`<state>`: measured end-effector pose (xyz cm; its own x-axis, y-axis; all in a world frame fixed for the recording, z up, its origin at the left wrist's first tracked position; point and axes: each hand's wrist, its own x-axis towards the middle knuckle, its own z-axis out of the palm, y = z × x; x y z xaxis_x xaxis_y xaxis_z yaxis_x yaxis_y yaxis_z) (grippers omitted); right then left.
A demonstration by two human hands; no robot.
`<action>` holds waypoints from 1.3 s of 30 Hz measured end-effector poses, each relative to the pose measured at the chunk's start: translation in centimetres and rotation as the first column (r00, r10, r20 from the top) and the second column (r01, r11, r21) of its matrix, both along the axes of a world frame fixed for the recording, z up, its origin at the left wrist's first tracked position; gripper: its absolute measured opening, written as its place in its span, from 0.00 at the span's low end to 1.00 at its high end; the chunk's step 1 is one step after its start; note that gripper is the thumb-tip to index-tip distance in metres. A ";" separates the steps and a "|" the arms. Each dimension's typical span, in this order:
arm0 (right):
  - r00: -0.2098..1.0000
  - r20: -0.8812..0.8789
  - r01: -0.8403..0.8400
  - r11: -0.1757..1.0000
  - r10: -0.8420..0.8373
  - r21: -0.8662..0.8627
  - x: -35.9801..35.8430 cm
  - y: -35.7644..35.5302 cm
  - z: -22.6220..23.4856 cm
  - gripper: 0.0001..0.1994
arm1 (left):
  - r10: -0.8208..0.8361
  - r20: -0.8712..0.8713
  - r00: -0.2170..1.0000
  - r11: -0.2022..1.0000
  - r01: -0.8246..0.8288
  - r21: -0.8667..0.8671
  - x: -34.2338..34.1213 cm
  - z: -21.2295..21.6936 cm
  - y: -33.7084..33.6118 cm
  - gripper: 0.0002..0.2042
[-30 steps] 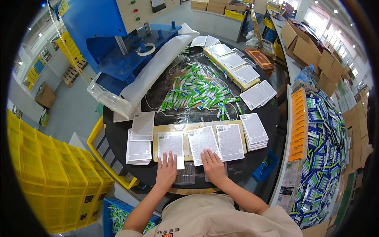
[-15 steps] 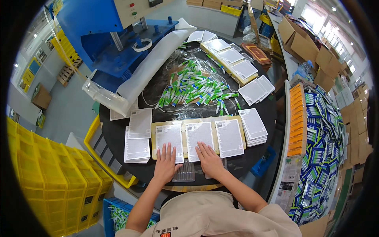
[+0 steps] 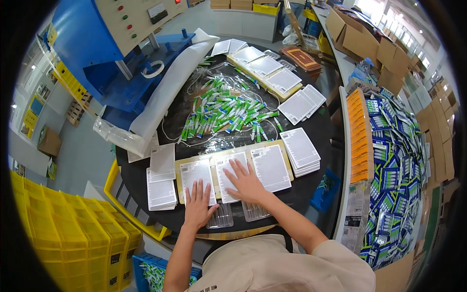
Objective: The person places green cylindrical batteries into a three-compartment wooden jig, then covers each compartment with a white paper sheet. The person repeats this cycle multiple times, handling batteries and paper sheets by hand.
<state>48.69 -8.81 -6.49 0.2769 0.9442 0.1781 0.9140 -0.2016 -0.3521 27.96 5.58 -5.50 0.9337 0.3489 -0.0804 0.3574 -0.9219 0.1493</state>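
White cards (image 3: 233,173) are lying side by side on a pale tray (image 3: 287,160) at the near edge of the round black table (image 3: 321,131), three in a row. The left hand (image 3: 198,204) is resting flat, fingers spread and gripping nothing, on the lower part of the left card (image 3: 194,176). The right hand (image 3: 248,182) is lying open, palm down, on the middle card, likewise grasping nothing. The right card (image 3: 270,168) is sitting untouched beside it.

Judged from the pose, the step in hand is pressing or seating the cards onto the tray, not picking them up. The next move is likely calling for even pressure over each card and attention to the untouched third one; a sliding palm could be shifting a card out of line.

Two clear plastic shells (image 3: 238,214) are lying just below the tray, near the wrists. Stacks of spare cards (image 3: 162,187) are sitting to the left and another stack (image 3: 300,151) to the right. A heap of green and white tubes (image 3: 228,114) is lying mid-table, well apart from both hands. Yellow crates (image 3: 63,243) are standing on the floor at the left.
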 end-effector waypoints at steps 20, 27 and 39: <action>0.039 -0.466 0.997 0.005 -0.884 0.075 29.6 -20.2 -7.7 0.23 | 0.292 0.486 0.823 0.900 -0.065 -0.431 1.7 4.2 -4.3 0.24; -0.270 -0.892 0.957 0.002 -0.363 -0.290 34.5 -24.6 -18.6 0.21 | 0.909 0.356 0.216 0.390 -0.143 -0.910 -7.9 0.5 -3.7 0.25; -0.304 -0.635 0.443 0.485 -0.710 -0.754 -0.5 -23.9 -8.3 0.17 | 0.790 -0.564 -0.241 -0.553 0.115 -0.825 -25.2 -20.6 -6.3 0.27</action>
<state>48.19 -32.67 -14.79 0.4840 0.1704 -0.8583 -0.6644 -0.5667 -0.4872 2.77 -0.69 -26.05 -0.1072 0.5659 -0.8175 -0.3358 0.7533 0.5655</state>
